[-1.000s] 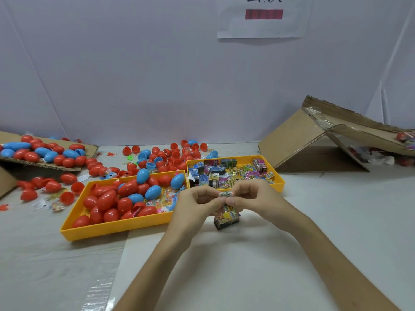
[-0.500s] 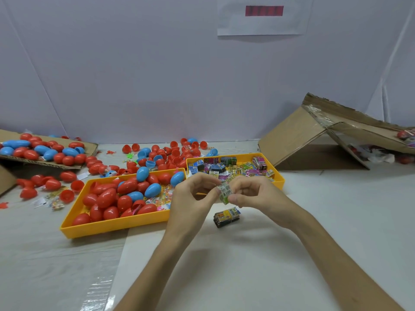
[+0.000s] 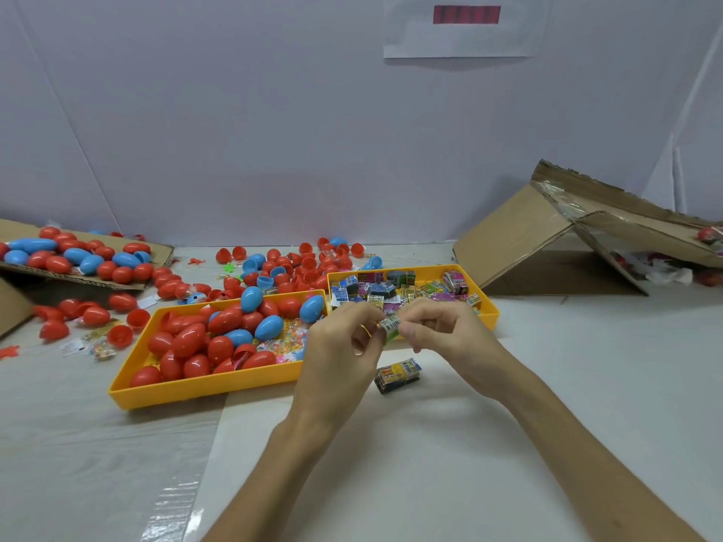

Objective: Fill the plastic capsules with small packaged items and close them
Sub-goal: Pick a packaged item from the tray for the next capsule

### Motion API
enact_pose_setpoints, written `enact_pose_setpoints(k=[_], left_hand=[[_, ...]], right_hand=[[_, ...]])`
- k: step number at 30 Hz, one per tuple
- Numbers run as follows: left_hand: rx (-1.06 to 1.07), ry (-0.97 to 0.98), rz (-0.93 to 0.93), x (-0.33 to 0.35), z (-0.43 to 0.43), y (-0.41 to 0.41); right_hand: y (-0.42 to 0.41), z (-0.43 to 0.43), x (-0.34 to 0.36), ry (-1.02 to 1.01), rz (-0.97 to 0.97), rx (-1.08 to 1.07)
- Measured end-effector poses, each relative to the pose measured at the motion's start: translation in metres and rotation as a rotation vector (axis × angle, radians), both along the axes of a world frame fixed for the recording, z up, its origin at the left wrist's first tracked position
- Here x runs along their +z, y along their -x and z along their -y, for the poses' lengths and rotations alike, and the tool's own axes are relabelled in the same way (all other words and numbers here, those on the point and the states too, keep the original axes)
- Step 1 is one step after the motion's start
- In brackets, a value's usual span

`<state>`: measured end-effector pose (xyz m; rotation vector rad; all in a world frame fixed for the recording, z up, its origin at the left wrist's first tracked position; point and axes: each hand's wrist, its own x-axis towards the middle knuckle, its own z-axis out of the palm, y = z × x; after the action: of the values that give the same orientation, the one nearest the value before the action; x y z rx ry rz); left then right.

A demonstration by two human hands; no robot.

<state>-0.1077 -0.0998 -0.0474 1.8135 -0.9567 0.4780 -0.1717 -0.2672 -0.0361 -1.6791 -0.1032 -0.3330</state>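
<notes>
A pale worktop [image 3: 547,385] is carrying everything. At its far right a cardboard box [image 3: 516,236] is lying tipped on its side. A large yellow tray [image 3: 203,389] is sitting left of centre, holding red and blue plastic capsules [image 3: 187,340]. More loose capsules [image 3: 297,264] are lying scattered on the worktop behind it. A smaller yellow tray [image 3: 489,307] is sitting just beside it on the right, holding the small packaged items [image 3: 375,289]. In front of the trays, the left hand [image 3: 336,357] and the right hand [image 3: 450,330] are meeting above the worktop, both with fingers curled, pinching one small packet [image 3: 391,325] between them. Just below the hands, a short stack of packets [image 3: 398,375] is resting on the worktop.
</notes>
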Motion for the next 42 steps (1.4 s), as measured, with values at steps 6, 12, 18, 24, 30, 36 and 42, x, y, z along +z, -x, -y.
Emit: enact_pose_setpoints(k=[6, 12, 18, 24, 30, 36, 42], left_hand=[[0.056, -0.026, 0.103, 0.0001, -0.0012, -0.0008], [0.058, -0.026, 0.065, -0.0005, -0.0007, -0.0015], [0.007, 0.079, -0.247, 0.0, 0.0014, -0.0034], [0.013, 0.145, -0.195, 0.0011, 0.0017, -0.0002], [0.015, 0.154, -0.112, -0.0012, 0.0023, 0.0009], [-0.003, 0.052, -0.009, -0.0031, 0.002, 0.0003], [-0.105, 0.054, -0.161, -0.0022, 0.0024, -0.0001]], right_hand=[[-0.0001, -0.0019, -0.001, -0.144, -0.05, -0.005], [0.0004, -0.0047, -0.0017, -0.172, 0.0, 0.02], [-0.0003, -0.0029, -0.0038, -0.198, 0.056, 0.013], [-0.0016, -0.0023, -0.0015, -0.13, -0.041, 0.019], [-0.0023, -0.0028, -0.0027, -0.058, -0.076, 0.012], [-0.0031, -0.002, -0.0043, -0.046, -0.065, 0.029], [-0.0043, 0.002, -0.0053, -0.125, -0.055, 0.036]])
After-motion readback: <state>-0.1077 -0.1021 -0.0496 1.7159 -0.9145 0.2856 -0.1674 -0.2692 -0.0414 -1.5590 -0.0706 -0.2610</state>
